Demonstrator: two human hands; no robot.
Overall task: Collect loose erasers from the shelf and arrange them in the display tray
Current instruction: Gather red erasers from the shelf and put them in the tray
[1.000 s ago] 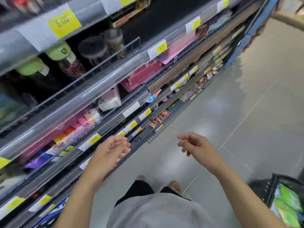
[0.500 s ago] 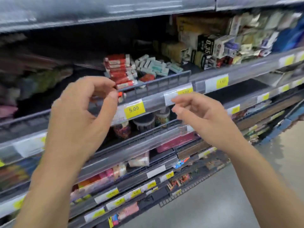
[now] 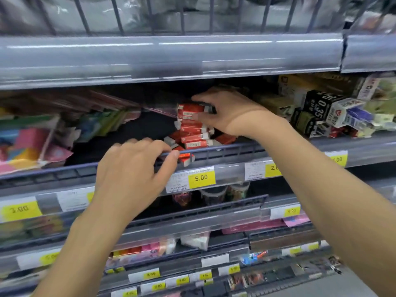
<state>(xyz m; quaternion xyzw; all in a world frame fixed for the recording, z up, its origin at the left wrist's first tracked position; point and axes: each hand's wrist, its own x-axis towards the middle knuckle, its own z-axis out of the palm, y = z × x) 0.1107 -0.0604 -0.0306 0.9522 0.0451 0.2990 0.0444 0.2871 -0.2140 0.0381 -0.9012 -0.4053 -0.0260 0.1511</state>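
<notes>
Head view showed the left hand (image 3: 137,168) curled over the shelf rail (image 3: 214,152), apparently pinching one red eraser (image 3: 186,158). Right of it, above the rail, the right hand (image 3: 227,112) gripped the stacked erasers (image 3: 191,125); pulling could topple the leaning pile over the rail.

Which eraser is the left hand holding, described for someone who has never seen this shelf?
Find the yellow 5.00 price tag on the grey shelf rail. Just above it, against the dark wire fence, the left hand pinches a small red-sleeved eraser with a white end. It sits alone outside the fence, while the red eraser stack lies behind.
</notes>
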